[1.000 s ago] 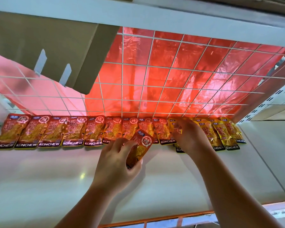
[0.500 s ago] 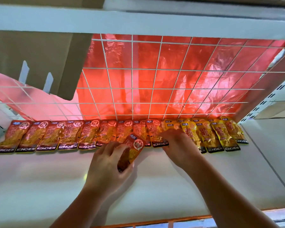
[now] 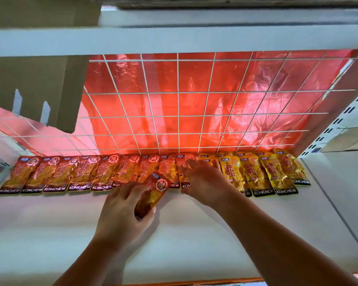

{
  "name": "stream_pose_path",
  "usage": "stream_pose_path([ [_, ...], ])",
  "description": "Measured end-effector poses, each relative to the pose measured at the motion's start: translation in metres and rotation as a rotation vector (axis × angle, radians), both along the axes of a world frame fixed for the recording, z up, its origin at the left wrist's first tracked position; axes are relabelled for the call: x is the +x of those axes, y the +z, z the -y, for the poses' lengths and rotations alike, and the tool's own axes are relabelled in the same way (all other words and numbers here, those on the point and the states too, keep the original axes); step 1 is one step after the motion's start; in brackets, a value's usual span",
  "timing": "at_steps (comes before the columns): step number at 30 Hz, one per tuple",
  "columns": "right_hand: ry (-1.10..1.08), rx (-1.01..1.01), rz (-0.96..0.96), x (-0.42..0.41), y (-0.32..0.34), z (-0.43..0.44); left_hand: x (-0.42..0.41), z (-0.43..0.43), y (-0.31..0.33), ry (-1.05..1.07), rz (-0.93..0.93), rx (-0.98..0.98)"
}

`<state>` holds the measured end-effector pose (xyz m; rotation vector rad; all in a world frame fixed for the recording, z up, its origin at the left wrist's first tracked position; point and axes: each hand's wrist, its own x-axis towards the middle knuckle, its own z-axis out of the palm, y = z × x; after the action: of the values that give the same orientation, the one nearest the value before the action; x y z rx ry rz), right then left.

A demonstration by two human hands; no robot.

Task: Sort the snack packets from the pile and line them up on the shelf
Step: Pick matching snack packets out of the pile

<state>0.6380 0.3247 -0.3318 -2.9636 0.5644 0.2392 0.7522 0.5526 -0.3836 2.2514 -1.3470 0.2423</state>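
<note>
Holding one loose red packet (image 3: 154, 193) at a tilt, the left hand (image 3: 122, 213) has its thumb and curled fingers wrapped round the packet's lower end. The packet sits near the middle of the shelf (image 3: 50, 234), just in front of the back edge, and its top corner overlaps the bottoms of the lined-up red packets (image 3: 81, 174). That red run follows the back edge from the back left corner to the middle. The yellow packets (image 3: 267, 174) carry on from there toward the back right corner. The right hand (image 3: 205, 182) lies on the seam between the two colours, fingers spread and fairly straight, pressing on the packets and pinching nothing visible. Behind the row stands a wire grid (image 3: 178, 116) backed by red film (image 3: 246, 79), with a cardboard box (image 3: 29, 89) at the upper left.

The step in hand looks like adding this packet to the end of the red run. The next move likely needs the right hand to hold or nudge a gap while the left straightens the packet and slides it in, label edge level with its neighbours.
</note>
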Motion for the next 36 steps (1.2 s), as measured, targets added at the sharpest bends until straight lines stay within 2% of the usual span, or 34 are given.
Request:
stream_pose_path([
  [11,-0.016,0.008,0.029,-0.003,0.001,-0.001,0.002,0.002,-0.001,0.004,0.018,-0.011],
  [17,-0.071,0.024,0.297,-0.035,0.001,0.001,0.0,0.001,-0.002,0.023,-0.003,-0.009],
  [21,-0.1,-0.017,0.109,-0.066,-0.005,0.004,0.002,0.002,-0.002,0.015,-0.019,-0.004],
  [24,-0.071,-0.013,0.039,-0.071,-0.008,0.01,0.003,0.001,-0.002,0.011,-0.032,0.014],
  [36,0.109,-0.12,0.09,-0.072,-0.012,0.032,-0.001,0.004,0.002,0.007,-0.025,0.029],
])
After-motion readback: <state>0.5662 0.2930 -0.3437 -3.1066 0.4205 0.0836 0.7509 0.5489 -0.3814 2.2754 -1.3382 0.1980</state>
